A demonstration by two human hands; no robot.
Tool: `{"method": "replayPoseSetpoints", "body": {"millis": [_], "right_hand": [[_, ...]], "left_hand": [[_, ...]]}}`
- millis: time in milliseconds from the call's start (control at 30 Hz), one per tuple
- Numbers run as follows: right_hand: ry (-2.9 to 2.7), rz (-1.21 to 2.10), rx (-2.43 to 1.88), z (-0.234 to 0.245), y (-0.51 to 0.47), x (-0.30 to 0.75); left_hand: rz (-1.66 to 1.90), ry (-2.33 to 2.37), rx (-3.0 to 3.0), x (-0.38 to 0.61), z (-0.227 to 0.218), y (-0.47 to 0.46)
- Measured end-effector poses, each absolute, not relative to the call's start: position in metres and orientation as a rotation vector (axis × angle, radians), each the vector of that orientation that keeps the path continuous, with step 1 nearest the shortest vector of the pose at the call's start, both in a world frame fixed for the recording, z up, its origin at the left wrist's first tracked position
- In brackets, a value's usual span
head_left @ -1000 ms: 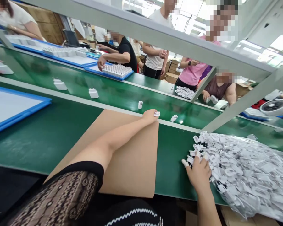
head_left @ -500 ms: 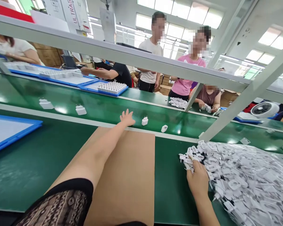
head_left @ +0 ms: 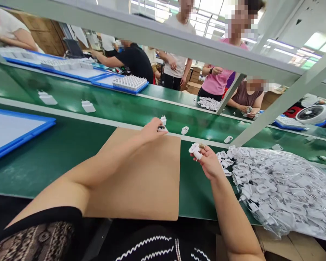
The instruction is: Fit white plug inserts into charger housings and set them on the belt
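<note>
My left hand (head_left: 151,131) is stretched over the far edge of a brown cardboard sheet (head_left: 141,174), fingers pinched on a small white plug part (head_left: 161,128) at the conveyor's rail. My right hand (head_left: 208,162) is raised beside a big pile of white plug parts in clear plastic (head_left: 277,185) and grips a white plug part (head_left: 195,149) between its fingertips. Three more white parts (head_left: 184,130) stand on the green belt just beyond my left hand.
White chargers (head_left: 88,106) ride the green conveyor (head_left: 119,105). A blue-rimmed tray (head_left: 13,127) lies at left. Grey frame bars (head_left: 274,108) cross overhead. Several people stand or sit across the line, with blue trays of parts (head_left: 130,82) and a fan (head_left: 313,114).
My right hand left the pile and lifted a white part toward the middle. My left hand, open on the belt half a second ago, has drawn back slightly and pinched a part.
</note>
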State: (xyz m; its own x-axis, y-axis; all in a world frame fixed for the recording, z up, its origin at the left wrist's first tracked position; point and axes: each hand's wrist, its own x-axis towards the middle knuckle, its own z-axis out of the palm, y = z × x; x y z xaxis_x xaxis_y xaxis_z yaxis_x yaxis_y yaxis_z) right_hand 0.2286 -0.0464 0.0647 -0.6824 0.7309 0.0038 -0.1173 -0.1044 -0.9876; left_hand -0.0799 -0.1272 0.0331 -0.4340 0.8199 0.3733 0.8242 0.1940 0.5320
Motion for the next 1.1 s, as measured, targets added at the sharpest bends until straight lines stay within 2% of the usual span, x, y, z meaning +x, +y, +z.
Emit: {"method": "replayPoseSetpoints", "body": {"millis": [167, 300, 533, 633, 733, 933, 1100], "right_hand": [[-1.544, 1.99, -0.671, 0.045, -0.054, 0.214], [-1.65, 1.954, -0.692, 0.026, -0.058, 0.211], [-2.021, 1.394, -0.723, 0.019, -0.057, 0.214], [-2.018, 1.467, -0.672, 0.023, -0.061, 0.214], [-2.03, 1.452, -0.604, 0.023, -0.066, 0.21], [-2.129, 1.084, -0.625, 0.029, -0.071, 0.212], [-2.493, 0.69, -0.526, 0.035, -0.076, 0.215]], "left_hand": [[-1.184, -2.475, -2.042, 0.017, 0.02, -0.172], [-1.35, -2.52, -1.99, 0.044, -0.001, -0.181], [-1.859, -2.436, -2.149, 0.036, -0.024, -0.178], [-1.96, -2.453, -2.168, 0.035, -0.027, -0.179], [-1.963, -2.471, -2.154, 0.036, -0.025, -0.18], [-1.831, -2.578, -2.154, 0.036, -0.017, -0.18], [-1.842, -2.575, -2.139, 0.036, -0.017, -0.181]]}}
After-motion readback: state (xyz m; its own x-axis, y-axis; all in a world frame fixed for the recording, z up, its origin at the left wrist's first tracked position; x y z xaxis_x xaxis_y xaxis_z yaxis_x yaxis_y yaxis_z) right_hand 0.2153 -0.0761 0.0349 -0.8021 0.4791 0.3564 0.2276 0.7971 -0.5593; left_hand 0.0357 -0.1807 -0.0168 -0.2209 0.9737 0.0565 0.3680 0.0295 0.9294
